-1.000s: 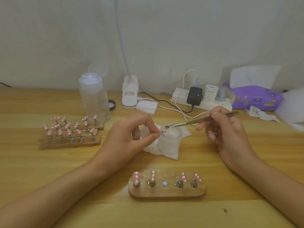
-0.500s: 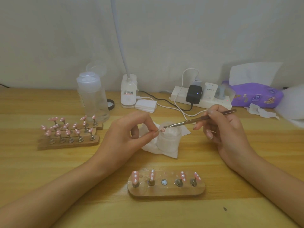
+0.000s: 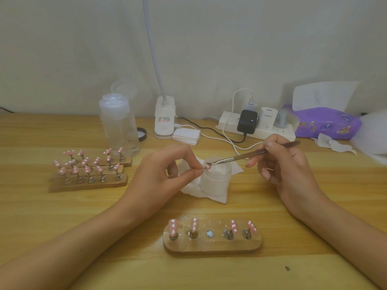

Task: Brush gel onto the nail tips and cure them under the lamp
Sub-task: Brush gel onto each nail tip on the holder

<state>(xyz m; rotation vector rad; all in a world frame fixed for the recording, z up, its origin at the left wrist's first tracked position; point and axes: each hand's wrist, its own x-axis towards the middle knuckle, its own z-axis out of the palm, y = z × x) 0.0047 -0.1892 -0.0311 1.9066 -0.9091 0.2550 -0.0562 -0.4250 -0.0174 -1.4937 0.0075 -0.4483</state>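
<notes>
Hovering at the jar (image 3: 215, 182) rim, brush (image 3: 240, 157) touches pinched nail tip (image 3: 207, 167).

Clear plastic pump bottle (image 3: 119, 126) back left on light wooden table (image 3: 41, 216). White power strip (image 3: 272, 133) by wall, black charger (image 3: 247, 121) plugged in. Purple tissue pack (image 3: 328, 122) just right. Stack of white pads (image 3: 186, 136) near centre.

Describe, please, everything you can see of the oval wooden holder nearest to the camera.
The holder is a flat oval slab that looks like wood. It lies on the table near the front, between the two forearms. Five round metal sockets sit in one row along it. Four carry pink nail tips with white dots, tilted on small stands; the middle socket is empty. Only the table touches it: the left hand and right hand are beyond it.
</notes>
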